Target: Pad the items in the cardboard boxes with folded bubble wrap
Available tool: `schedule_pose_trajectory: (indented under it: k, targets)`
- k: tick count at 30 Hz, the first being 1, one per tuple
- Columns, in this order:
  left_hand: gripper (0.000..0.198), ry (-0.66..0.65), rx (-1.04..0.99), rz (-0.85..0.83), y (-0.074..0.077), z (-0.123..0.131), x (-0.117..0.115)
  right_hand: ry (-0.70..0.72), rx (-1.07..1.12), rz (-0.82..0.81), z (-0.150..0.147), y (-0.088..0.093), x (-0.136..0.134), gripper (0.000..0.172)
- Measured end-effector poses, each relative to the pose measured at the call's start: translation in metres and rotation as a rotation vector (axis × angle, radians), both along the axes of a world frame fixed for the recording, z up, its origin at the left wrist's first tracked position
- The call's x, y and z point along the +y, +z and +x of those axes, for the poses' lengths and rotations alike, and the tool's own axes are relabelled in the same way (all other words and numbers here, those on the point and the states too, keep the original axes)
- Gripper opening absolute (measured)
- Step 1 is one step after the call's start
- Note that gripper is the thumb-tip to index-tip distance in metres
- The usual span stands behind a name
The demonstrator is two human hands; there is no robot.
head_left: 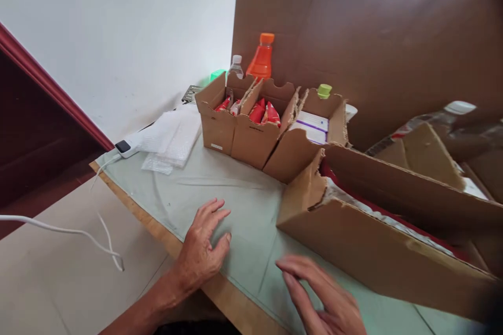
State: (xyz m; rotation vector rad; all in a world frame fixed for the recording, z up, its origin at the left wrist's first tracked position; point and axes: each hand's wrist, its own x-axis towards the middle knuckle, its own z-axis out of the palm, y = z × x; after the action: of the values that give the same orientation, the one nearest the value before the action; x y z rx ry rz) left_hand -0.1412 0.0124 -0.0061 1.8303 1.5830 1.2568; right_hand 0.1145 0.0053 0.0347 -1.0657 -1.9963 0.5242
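My left hand (pixel 202 246) lies flat on the pale green cloth (pixel 220 188) near the table's front edge, fingers spread, holding nothing. My right hand (pixel 322 293) hovers just above the cloth with fingers stretched out and slightly blurred, empty, close to the front wall of a long open cardboard box (pixel 377 246). That box holds red and white packets. Behind it stand three small open cartons (pixel 251 136): two hold red packets (pixel 264 112), and the third holds white boxes (pixel 312 124).
An orange bottle (pixel 261 58), a clear bottle (pixel 236 65) and a green-capped bottle (pixel 324 91) stand behind the cartons. A large cardboard sheet (pixel 373 36) leans at the back. Bubble wrap (pixel 171 138) and a white power strip (pixel 126 147) with trailing cables lie at the left.
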Motion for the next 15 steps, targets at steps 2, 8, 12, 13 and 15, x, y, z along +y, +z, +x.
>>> schedule_pose_trajectory:
  k: [2,8,12,13,15]
  targets:
    - [0.043,0.016,0.013,0.035,-0.007,-0.005,0.002,0.146,0.021,0.048,-0.053,0.019,0.038,0.021]
    - [0.043,-0.026,-0.037,0.037,-0.017,-0.003,0.005,0.322,-0.376,0.111,-0.201,0.031,0.155,0.027]
    - [0.041,0.004,-0.056,0.049,-0.026,-0.003,0.005,0.407,-0.507,0.144,-0.28,0.024,0.216,0.04]
    - [0.041,-0.004,-0.063,0.058,-0.028,-0.003,0.005,0.433,-0.534,0.159,-0.295,0.022,0.226,0.043]
    - [0.041,-0.022,-0.085,0.07,-0.03,-0.003,0.006,0.479,-0.575,0.186,-0.318,0.017,0.241,0.043]
